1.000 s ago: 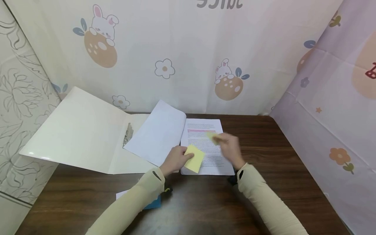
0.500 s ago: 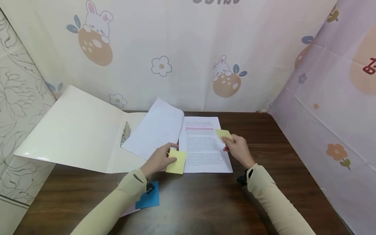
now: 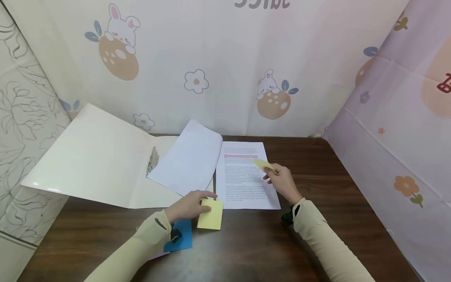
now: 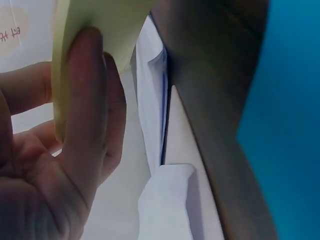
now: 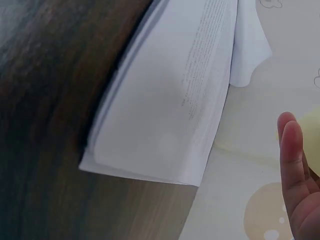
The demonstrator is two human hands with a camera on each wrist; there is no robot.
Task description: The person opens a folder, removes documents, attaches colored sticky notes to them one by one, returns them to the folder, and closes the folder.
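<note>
My left hand [image 3: 188,205] pinches a pad of yellow sticky notes [image 3: 211,217] between thumb and fingers, just in front of the paper stack. Seen from the left wrist, the pad [image 4: 115,30] stands on edge against the thumb. A single yellow sticky note [image 3: 262,163] is pinched by my right hand [image 3: 284,183], over the right side of the printed page [image 3: 243,184]. That note [image 5: 313,142] is partly cut off in the right wrist view. Pink lines [image 3: 241,156] cross the upper text of the page. Whether the note touches the paper, I cannot tell.
A white binder [image 3: 91,156] lies spread to the left, with a metal clip [image 3: 153,161]. Turned-over sheets [image 3: 190,156] cover part of it. A blue square pad [image 3: 184,232] lies under the left wrist on the dark wooden table [image 3: 253,243]. A patterned curtain [image 3: 225,105] hangs behind.
My left hand has drawn the yellow pad off the page, leftward and nearer to me. The right hand moved right, then slightly back left and lower, still pinching the note, which is now tilted.
</note>
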